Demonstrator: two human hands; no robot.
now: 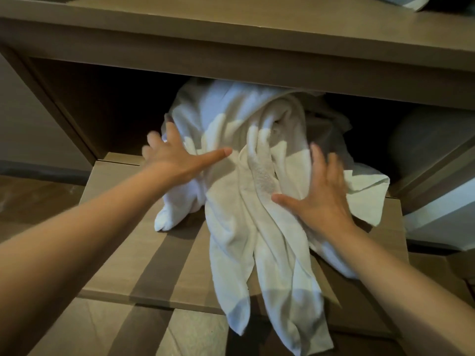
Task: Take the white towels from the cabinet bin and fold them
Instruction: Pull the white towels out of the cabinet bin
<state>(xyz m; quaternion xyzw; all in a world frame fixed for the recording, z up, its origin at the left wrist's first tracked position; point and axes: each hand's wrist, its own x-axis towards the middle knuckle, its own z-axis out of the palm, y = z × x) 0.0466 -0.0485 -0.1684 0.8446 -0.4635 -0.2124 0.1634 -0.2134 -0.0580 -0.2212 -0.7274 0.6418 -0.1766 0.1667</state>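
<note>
1. Centrally, the towels (246,176) lay as one crumpled white heap, spilling out of the dark cabinet (102,104) opening in the upper middle of the frame.
2. Their lower folds ran down over a wooden ledge (115,227) and hung past its front edge at lower centre; one corner stuck out to the right of the heap.
3. The left hand (177,160) rested on the heap's left side, fingers straight and spread, thumb pointing right across the cloth; the fingertips were blurred.
4. The right hand (321,196) lay flat on the heap's right side, fingers spread upward, thumb pointing left, gripping nothing.
5. Both bare forearms reached in from the lower corners of the frame.
6. A thick wooden shelf (231,47) crossed the top of the frame, hiding the heap's upper end.
7. At the right edge, inside the opening, sat a grey rounded shape (424,145); I could not tell what it was.
</note>
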